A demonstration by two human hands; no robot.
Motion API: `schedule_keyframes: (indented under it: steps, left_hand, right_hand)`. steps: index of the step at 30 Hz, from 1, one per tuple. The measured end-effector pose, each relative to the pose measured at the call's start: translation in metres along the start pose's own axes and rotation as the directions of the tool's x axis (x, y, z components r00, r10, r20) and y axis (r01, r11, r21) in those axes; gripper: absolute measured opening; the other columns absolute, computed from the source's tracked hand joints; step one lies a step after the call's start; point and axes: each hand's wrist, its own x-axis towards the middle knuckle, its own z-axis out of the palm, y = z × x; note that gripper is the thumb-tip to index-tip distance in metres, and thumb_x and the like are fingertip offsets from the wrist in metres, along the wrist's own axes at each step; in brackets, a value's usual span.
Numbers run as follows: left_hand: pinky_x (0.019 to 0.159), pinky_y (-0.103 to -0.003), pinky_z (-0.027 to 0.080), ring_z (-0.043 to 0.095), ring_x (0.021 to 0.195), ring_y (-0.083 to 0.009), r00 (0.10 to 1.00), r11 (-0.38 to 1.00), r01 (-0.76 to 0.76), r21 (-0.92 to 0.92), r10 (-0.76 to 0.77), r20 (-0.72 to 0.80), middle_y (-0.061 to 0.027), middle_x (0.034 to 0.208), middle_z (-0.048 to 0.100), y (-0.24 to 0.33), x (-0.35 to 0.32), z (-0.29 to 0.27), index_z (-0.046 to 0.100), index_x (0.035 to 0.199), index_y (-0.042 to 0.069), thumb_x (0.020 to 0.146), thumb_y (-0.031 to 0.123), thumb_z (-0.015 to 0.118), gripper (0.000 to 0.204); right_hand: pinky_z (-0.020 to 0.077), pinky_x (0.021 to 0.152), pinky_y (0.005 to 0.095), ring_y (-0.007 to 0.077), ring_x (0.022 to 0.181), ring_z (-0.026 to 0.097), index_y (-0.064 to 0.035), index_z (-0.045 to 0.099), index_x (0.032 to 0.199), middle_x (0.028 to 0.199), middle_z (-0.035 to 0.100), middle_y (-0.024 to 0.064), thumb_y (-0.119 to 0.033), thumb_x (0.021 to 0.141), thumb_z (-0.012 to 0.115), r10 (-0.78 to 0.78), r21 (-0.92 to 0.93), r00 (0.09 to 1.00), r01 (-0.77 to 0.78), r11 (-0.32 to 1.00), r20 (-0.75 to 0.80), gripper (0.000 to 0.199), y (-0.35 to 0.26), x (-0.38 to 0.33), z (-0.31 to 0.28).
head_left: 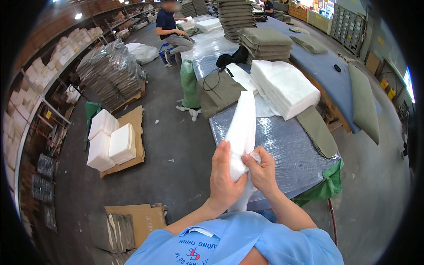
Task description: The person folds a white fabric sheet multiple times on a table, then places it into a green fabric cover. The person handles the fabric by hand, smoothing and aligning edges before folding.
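Soft stuff all round here: glossy, wrinkled clear film stretches over the table (287, 152) under and beyond the hands, and just past the fingertips, to the right, sits a thick block of fluffy white sheets (282, 88), its layered edges showing. Right of the hands, a long olive fabric piece (316, 130) lies flat and matte near a crumpled green cloth (324, 183) at the table's corner. And between the palms, the white wadding (242, 121), folded into a long, narrow wedge, smooth ahead of the hands, bunched and fuzzy between them, a loose tail hanging below. The left hand (224, 179) cups its left side, fingers nearly straight, thumb across; the right hand (263, 174) is curled tight, thumb and fingers pinching a tuft.
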Motion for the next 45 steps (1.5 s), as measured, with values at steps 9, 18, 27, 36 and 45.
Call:
schedule_keyframes:
  steps: [9,18,27,36,45]
  left_hand:
    - [0.117,-0.044,0.042,0.045,0.147,-0.0345,0.994,0.974,0.041,-0.225,-0.018,0.104,-0.0221,0.164,0.034,-0.016,0.006,-0.028,0.067,0.139,0.006,0.095,0.007,0.068,0.044]
    - [0.112,-0.043,0.047,0.05,0.142,-0.0379,0.983,0.979,0.18,-0.09,-0.183,-0.024,-0.0225,0.161,0.038,-0.028,0.001,-0.042,0.069,0.139,0.009,0.092,0.007,0.069,0.047]
    - [0.115,-0.041,0.045,0.044,0.149,-0.0317,0.989,0.986,0.145,-0.088,-0.147,-0.018,-0.0182,0.166,0.035,-0.042,-0.004,-0.043,0.064,0.145,0.007,0.093,0.005,0.067,0.051]
    - [0.122,-0.049,0.034,0.042,0.149,-0.0379,0.996,0.991,0.077,0.11,-0.072,-0.051,-0.0214,0.158,0.046,-0.048,-0.001,-0.04,0.063,0.144,0.005,0.096,0.009,0.065,0.048]
    - [0.122,-0.049,0.033,0.042,0.148,-0.0362,0.986,0.987,0.154,0.052,-0.15,-0.074,-0.0208,0.161,0.042,-0.035,0.008,-0.021,0.056,0.15,0.002,0.1,0.003,0.056,0.05]
  right_hand:
    - [0.0458,0.064,0.0248,0.0041,0.075,0.055,-0.0037,0.065,0.091,0.079,0.066,-0.0016,-0.022,0.103,0.072,0.032,0.04,0.982,-0.04,0.998,0.185,0.023,0.013,0.017,0.007]
    - [0.0487,0.067,0.0339,0.0144,0.073,0.061,-0.0018,0.067,0.101,0.079,0.067,0.0091,-0.028,0.105,0.065,-0.09,-0.134,0.963,0.127,0.983,0.254,0.026,0.001,0.024,0.03]
    - [0.0441,0.062,0.0355,0.0161,0.065,0.051,-0.0007,0.064,0.085,0.068,0.059,0.0077,-0.028,0.105,0.065,0.203,-0.194,0.972,-0.179,0.965,0.114,0.034,0.065,0.038,0.026]
    - [0.0544,0.082,0.0492,0.0418,0.093,0.067,-0.0051,0.065,0.112,0.102,0.069,0.0195,-0.019,0.096,0.072,-0.19,-0.322,0.925,0.299,0.898,0.329,0.022,0.057,0.025,0.029]
    - [0.0544,0.075,0.0444,0.0307,0.082,0.071,-0.0079,0.068,0.107,0.089,0.072,0.017,-0.031,0.099,0.071,0.325,-0.15,0.68,-0.54,0.828,-0.657,0.025,0.166,-0.069,-0.176]
